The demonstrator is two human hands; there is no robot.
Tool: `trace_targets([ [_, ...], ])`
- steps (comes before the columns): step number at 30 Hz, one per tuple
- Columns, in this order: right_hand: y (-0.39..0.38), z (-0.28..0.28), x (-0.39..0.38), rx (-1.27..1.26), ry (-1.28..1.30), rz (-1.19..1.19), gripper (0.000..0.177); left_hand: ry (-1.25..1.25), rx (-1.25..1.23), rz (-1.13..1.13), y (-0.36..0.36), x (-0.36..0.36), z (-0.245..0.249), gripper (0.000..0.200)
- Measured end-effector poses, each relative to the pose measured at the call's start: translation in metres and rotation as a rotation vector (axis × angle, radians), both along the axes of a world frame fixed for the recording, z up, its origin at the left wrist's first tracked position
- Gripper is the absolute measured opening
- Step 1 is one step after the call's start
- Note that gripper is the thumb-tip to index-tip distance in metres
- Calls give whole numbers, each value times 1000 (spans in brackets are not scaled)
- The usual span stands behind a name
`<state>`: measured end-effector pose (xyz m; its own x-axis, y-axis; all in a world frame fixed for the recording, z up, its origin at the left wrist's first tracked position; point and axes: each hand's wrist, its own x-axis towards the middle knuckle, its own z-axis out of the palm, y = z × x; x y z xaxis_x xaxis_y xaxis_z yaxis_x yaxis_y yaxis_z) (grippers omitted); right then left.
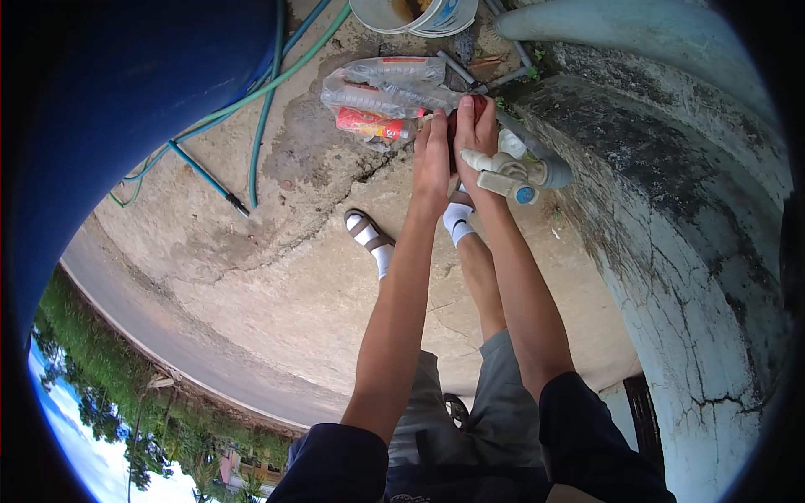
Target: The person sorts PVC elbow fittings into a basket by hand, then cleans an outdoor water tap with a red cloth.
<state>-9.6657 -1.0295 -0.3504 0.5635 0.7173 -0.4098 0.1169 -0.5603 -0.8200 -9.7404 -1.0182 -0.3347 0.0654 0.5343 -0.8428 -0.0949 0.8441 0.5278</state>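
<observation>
My left hand point(432, 163) and right hand point(475, 138) are pressed palm to palm, fingers straight and pointing away from me. They are clamped on a dark red thing point(454, 126) that shows only as a thin strip between them and at my right fingertips. I cannot tell what it is.

Just right of my right hand, touching its edge, is a tap point(509, 178) of smooth white plastic, with stubby round parts and a blue cap. It sits on a grey pipe point(549, 168) coming out of the tank wall point(671, 218). That wall is curved, rough concrete, whitish, stained dark and cracked.

Just beyond my fingers, on the ground point(277, 251), lies a crinkled clear plastic bag point(381, 92) holding long bottle shapes, one with a red label. The ground is pale concrete, cracked and damp-patched.

To the far left, thin green hoses point(267, 101) loop beside a smooth blue barrel point(126, 84). A round white bucket point(415, 17) stands at the far edge.

Below my arms is my foot point(369, 233) in a white sock and brown sandal.
</observation>
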Motion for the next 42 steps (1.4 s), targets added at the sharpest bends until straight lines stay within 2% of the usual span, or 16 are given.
trace_targets([
  [2,0,-7,1,63,-90,113,41,-18,-137,-27,6,-1,-13,55],
  [5,-9,-10,5,-7,161,258,38,88,-147,-41,12,-14,-25,58],
  [9,-4,0,1,97,153,174,26,306,62,-271,17,-21,-37,48],
  [13,3,3,-5,324,-116,217,16,541,336,-209,23,-9,-19,45],
  [16,7,11,-2,339,-91,222,13,337,314,-16,21,-3,-1,45],
  [20,3,2,-5,216,48,117,22,402,508,39,5,10,-4,47],
  [25,-3,-2,-4,87,283,48,31,452,291,-269,19,3,4,49],
  [28,-12,-4,1,6,277,34,29,497,325,-451,21,1,6,50],
  [31,-20,8,7,21,178,186,31,542,379,-586,16,1,3,50],
  [33,-26,2,1,158,350,10,28,578,412,-655,12,5,3,50],
  [34,-28,-2,4,89,487,-73,29,596,396,-714,12,5,3,46],
  [36,-26,5,4,-107,713,-293,32,443,477,-617,9,-1,12,42],
  [37,-24,7,6,-83,718,-300,33,367,521,-566,12,-4,13,41],
  [38,-31,3,6,-68,726,-313,33,265,717,-571,8,-12,7,36],
  [41,-42,15,14,-70,814,-349,29,250,734,-575,-4,-28,0,29],
  [42,-51,17,14,-52,812,-323,29,179,590,-509,-13,-37,5,27],
])
